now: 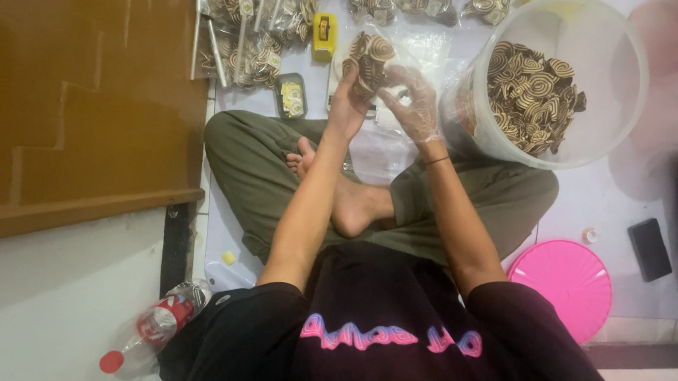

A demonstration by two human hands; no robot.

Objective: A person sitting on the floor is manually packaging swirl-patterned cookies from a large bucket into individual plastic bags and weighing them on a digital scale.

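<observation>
Plastic bag: clear small plastic bag of brown-and-cream swirl cookies — held up between both hands, above the crossed legs.
Left hand: bare left hand pinches the bag's lower left side, fingers closed on it.
Right hand: gloved right hand curled at the bag's lower right; whether it grips is unclear.
Tub: large translucent plastic tub of loose cookies, just right of the hands.
Lid: round pink plastic lid — near the right knee.
</observation>
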